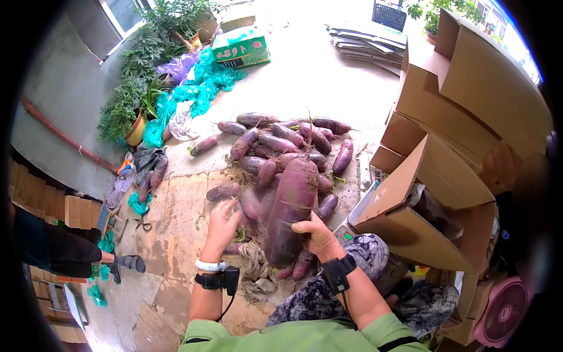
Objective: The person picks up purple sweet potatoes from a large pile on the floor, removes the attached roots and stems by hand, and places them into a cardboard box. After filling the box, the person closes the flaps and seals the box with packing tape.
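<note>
A large purple radish (291, 205) stands upright in front of me, close up, with thin roots at its top. My right hand (319, 236) grips its lower right side, thumb across the front; the other fingers are hidden behind it. To its left, my left hand (223, 226) is apart from it, with loosely curved fingers and nothing visible in them. Just beyond those fingertips, a blurred radish (251, 203) and a smaller radish (223, 191) lie on the ground. Behind is a heap of purple radishes (281, 132). A grey rag (255, 264) lies below the large radish.
Open cardboard boxes (434, 193) crowd the right side, near a pink fan (502, 311). Flattened cardboard (369, 44) is stacked at the back. Potted plants (126, 108), teal plastic bags (196, 88) and a green carton (241, 48) line the far left. Another person's foot (130, 262) shows at left.
</note>
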A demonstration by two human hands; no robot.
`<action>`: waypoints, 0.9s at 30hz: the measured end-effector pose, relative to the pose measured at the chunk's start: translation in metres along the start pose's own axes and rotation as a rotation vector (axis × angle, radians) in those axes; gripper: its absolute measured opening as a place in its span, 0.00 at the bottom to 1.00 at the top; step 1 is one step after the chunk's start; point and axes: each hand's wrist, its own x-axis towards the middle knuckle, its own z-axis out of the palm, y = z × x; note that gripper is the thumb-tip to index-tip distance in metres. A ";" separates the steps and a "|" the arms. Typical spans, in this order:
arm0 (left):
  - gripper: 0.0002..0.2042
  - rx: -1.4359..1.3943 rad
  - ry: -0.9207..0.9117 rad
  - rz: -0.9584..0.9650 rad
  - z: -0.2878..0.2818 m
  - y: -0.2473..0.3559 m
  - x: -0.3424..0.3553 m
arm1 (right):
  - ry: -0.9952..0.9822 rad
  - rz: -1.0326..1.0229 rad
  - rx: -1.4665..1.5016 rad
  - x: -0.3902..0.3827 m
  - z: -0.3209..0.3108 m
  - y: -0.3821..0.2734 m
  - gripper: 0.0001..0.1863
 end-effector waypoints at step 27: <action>0.18 -1.168 -0.072 -0.811 0.143 -0.192 -0.151 | 0.350 0.082 -0.601 0.017 -0.017 0.061 0.41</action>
